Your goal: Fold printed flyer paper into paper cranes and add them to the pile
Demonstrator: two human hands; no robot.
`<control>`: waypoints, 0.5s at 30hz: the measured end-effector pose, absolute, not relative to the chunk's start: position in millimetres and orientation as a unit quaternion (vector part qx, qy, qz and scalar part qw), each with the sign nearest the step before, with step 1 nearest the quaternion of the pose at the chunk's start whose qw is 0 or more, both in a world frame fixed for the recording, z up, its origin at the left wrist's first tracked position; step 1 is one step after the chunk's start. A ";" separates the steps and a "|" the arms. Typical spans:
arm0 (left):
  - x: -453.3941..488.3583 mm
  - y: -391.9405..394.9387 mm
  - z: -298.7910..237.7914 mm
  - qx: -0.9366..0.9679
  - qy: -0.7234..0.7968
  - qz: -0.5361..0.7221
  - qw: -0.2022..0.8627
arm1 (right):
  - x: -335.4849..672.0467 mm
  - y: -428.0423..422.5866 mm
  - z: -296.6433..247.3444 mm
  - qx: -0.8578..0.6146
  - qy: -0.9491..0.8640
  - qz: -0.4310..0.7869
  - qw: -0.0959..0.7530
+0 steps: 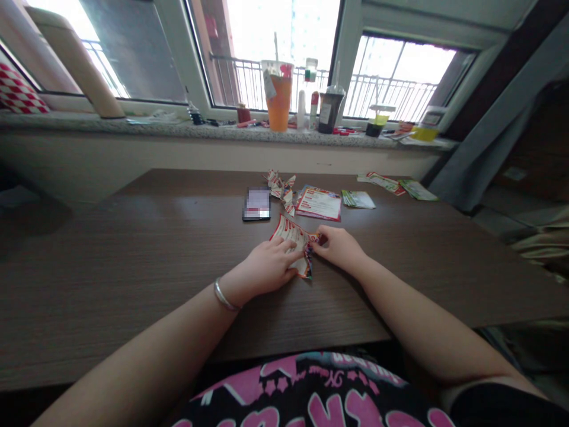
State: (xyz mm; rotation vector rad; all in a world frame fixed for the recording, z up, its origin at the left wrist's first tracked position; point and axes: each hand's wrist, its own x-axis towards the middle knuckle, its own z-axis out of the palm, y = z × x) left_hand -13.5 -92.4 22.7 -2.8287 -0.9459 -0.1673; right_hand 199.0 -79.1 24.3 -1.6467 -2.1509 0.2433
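Note:
A red-and-white printed paper leaflet (pixel 290 236), partly folded, lies on the brown wood-grain table (pixel 133 261) between my hands. My left hand (pixel 265 268) presses down on its lower left part, with the fingers extended across the paper. My right hand (pixel 338 247) pinches the folded right end, and its fingertips hide part of the fold. A silver bangle (pixel 223 295) circles my left wrist. Just beyond the leaflet lies a crumpled or folded paper shape (pixel 281 188) in the same red and white print.
A smartphone (pixel 256 204) with a blurred screen lies left of the folded paper. A flyer (pixel 319 203), a small stack of cards (pixel 358 200) and more leaflets (pixel 381 182) lie further back. Cups and bottles stand on the stone windowsill (pixel 222 131) behind the table.

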 end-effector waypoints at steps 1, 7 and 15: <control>-13.3 -92.9 24.2 -0.944 -0.317 -0.053 0.074 | 199.1 -79.9 24.6 -0.591 -0.775 0.085 0.205; -13.0 -93.3 28.9 -0.943 -0.323 -0.057 0.050 | 197.8 -82.1 27.0 -0.575 -0.792 0.079 0.189; -14.0 -93.5 34.0 -0.944 -0.324 -0.066 0.014 | 198.0 -81.8 27.1 -0.568 -0.802 0.076 0.167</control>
